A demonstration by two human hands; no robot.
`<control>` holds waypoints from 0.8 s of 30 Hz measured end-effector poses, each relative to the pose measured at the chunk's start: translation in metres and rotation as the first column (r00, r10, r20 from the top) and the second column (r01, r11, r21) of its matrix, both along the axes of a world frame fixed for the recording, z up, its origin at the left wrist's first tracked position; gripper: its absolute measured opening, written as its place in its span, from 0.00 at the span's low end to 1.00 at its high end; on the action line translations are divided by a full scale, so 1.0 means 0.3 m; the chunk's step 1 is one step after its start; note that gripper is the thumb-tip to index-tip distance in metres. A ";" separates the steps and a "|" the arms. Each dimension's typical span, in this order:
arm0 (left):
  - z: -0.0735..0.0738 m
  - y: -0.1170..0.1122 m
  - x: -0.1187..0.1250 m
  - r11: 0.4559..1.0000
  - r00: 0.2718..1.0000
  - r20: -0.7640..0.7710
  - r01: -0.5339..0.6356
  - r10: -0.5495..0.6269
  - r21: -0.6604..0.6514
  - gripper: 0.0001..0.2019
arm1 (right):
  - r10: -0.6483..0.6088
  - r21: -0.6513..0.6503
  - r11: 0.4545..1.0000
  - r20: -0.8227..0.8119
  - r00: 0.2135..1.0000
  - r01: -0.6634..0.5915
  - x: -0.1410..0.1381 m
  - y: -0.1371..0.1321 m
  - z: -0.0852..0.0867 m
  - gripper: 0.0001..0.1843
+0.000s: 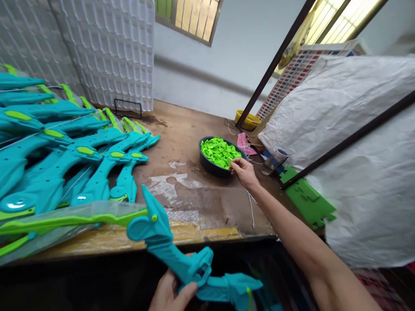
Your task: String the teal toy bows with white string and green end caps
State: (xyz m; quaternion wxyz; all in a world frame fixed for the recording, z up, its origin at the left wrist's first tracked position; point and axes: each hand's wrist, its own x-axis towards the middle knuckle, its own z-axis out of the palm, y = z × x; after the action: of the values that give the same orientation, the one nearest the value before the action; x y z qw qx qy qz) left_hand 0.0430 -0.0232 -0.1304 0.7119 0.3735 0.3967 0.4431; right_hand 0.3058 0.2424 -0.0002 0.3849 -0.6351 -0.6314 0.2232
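My left hand point(170, 294) is wrapped round the middle of a teal plastic toy bow point(179, 257), in front of the table edge. A bright green limb point(73, 221) runs left from the bow's upper end, inside a clear plastic sleeve. At the far end of my outstretched right arm, my right hand point(244, 171) is over the near right rim of a dark round bowl point(213, 168). Small bright green plastic pieces point(217, 150) fill this bowl. My right thumb and fingers pinch one green piece, partly hidden by the fingertips.
Several teal and green toy bows point(56, 157) lie stacked at left on the brown table point(172, 125). White ribbed panels point(110, 49) stand behind them. A yellow basin point(249, 120), a pink cloth point(245, 143), a green foam mat point(305, 197) and large white sacks point(365, 144) are at right, beside dark metal bars.
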 end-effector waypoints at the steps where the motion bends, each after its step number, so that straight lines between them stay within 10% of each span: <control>1: 0.022 0.003 0.001 1.000 1.000 0.004 0.015 -0.015 0.012 0.29 | 0.055 -0.025 0.998 -0.044 0.998 -0.056 -0.022 -0.074 0.008 0.21; 7: 0.080 -0.009 0.026 0.995 0.993 0.096 -0.080 0.073 0.062 0.28 | 0.413 -0.189 0.868 -0.239 0.879 -0.459 -0.133 -0.620 0.014 0.12; 11: 0.071 -0.060 0.048 0.999 0.986 0.167 -0.012 0.007 0.030 0.27 | 0.270 -0.212 0.904 -0.391 0.880 -0.371 -0.178 -0.875 -0.067 0.06; 24: 0.085 -0.152 0.067 0.989 0.997 -0.060 0.056 -0.049 0.137 0.23 | 0.185 0.054 0.983 -0.185 0.965 -0.178 -0.218 -1.049 -0.197 0.06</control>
State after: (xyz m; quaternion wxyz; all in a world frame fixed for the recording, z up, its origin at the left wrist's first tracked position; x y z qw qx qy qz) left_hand 0.0629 -0.0689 -0.1049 0.6843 0.4445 0.3749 0.4400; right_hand 0.2404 -0.0724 -0.0594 0.4328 -0.5433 -0.6513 0.3054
